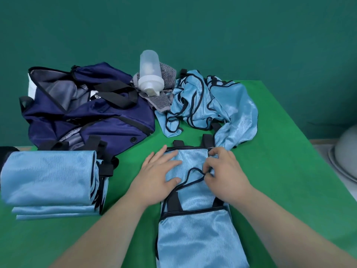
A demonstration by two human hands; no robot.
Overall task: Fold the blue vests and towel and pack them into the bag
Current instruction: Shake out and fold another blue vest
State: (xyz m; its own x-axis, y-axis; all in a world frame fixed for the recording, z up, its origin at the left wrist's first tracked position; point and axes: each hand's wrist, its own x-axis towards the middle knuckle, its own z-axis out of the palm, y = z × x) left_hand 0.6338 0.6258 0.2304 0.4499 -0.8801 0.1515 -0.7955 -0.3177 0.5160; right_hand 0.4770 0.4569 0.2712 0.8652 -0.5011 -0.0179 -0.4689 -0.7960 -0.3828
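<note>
Green cloth covers your table [280, 151], with a darker teal wall [193, 26] behind it. Only one mark could be writing: a small white logo on the navy bag [108, 117], too small to read. That bag lies open and slumped at the far left, with black straps across it.

Right in front of you lies a light blue vest [201, 238], shiny and finely ribbed, edged in black trim. It is laid lengthwise toward you, with black straps showing at its far end and across its middle. Your left hand [158, 176] lies flat on its far left part, pressing the cloth. Your right hand [226, 175] has its fingers [209, 168] curled, pinching a loop of the black trim.

To your left sits a stack of folded vests [48, 176], just beside the bag. A heap of vests [208, 105], crumpled and unfolded, lies at the far middle. It touches a grey striped towel [160, 99], on which a clear bottle [149, 74] rests tilted, white cap toward you
</note>
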